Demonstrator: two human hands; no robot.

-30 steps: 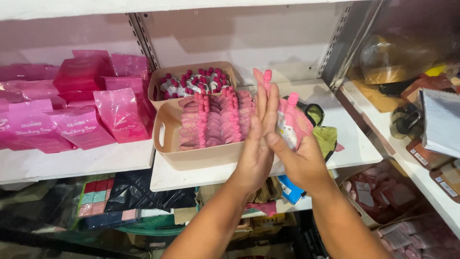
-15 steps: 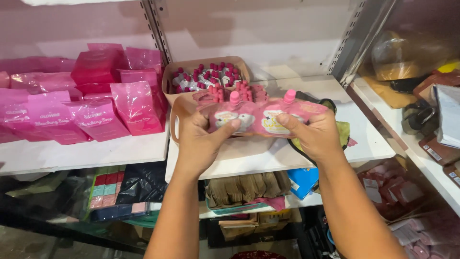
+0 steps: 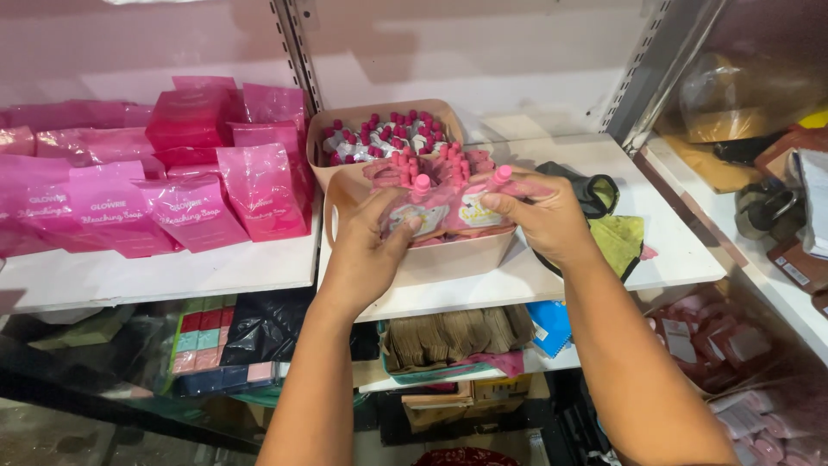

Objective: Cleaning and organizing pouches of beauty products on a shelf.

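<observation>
My left hand (image 3: 366, 250) and right hand (image 3: 543, 216) each close on a pink spouted pouch, the left pouch (image 3: 405, 211) pinched between thumb and fingers, the right pouch (image 3: 479, 207) gripped by its upper edge, both held side by side and upright with caps up, directly over the front beige basket (image 3: 431, 259), apparently so they line up with the row of matching pouches (image 3: 431, 168) already standing in it just beyond my fingers. Behind that basket, farther from my hands, a second beige basket (image 3: 388, 116) holds silvery pouches with dark red caps (image 3: 388, 138), also caps up. Both baskets rest on a white shelf (image 3: 655, 233). Just beyond my right hand lie a black pouch (image 3: 595, 190) and a yellow-green cloth (image 3: 621, 242). To the left of my left hand, glossy pink flat sachets (image 3: 259, 190) with white lettering lean in overlapping rows on the neighbouring white shelf, faces forward, with a stack of deeper pink packets (image 3: 190, 121) behind them. Below my wrists, a lower shelf carries a bundle of brown paper bags (image 3: 457, 332), a blue packet (image 3: 552, 324) and a block of small coloured squares (image 3: 211, 345) in red, green and pink.
</observation>
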